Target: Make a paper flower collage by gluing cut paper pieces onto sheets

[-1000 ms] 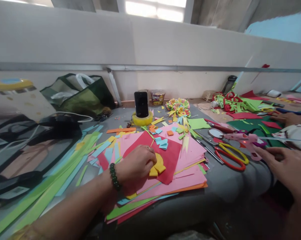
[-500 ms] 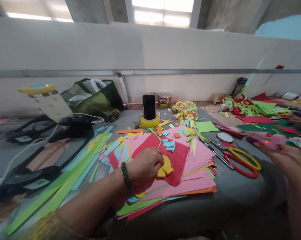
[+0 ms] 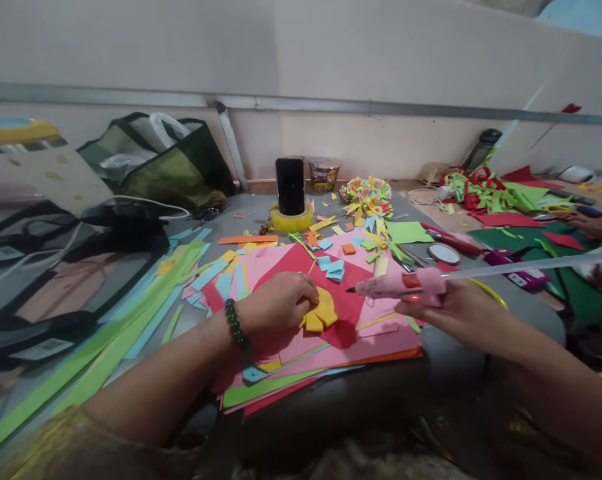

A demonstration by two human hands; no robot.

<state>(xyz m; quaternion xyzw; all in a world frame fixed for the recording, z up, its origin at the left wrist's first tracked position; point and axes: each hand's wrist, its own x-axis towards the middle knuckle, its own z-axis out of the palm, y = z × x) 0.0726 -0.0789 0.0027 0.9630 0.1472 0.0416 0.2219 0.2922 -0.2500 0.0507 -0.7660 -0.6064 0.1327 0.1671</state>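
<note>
My right hand (image 3: 455, 310) is closed round a pink glue gun (image 3: 405, 285), its dark nozzle pointing left over the red sheet (image 3: 348, 340). A long clear glue stick (image 3: 531, 265) sticks out behind the gun. Fingers bent together, my left hand (image 3: 283, 300) rests at the left edge of a yellow paper shape (image 3: 323, 310) with folded tabs; whatever its fingertips pinch is hidden. Small folded blue pieces (image 3: 335, 269) lie on the red sheet, which tops a stack of pink and other coloured paper (image 3: 381, 350).
Long green strips (image 3: 105, 347) lie at left. Behind stand a phone (image 3: 290, 187) in a yellow tape roll (image 3: 291, 219), a cup (image 3: 323, 175) and a paper pompom (image 3: 367, 198). Scissors lie partly behind my right hand. Another person's hand (image 3: 593, 227) is at far right.
My right hand has brought the glue gun left from the far right to above the paper stack. My left hand stays at the yellow shape. The view has tilted down.
</note>
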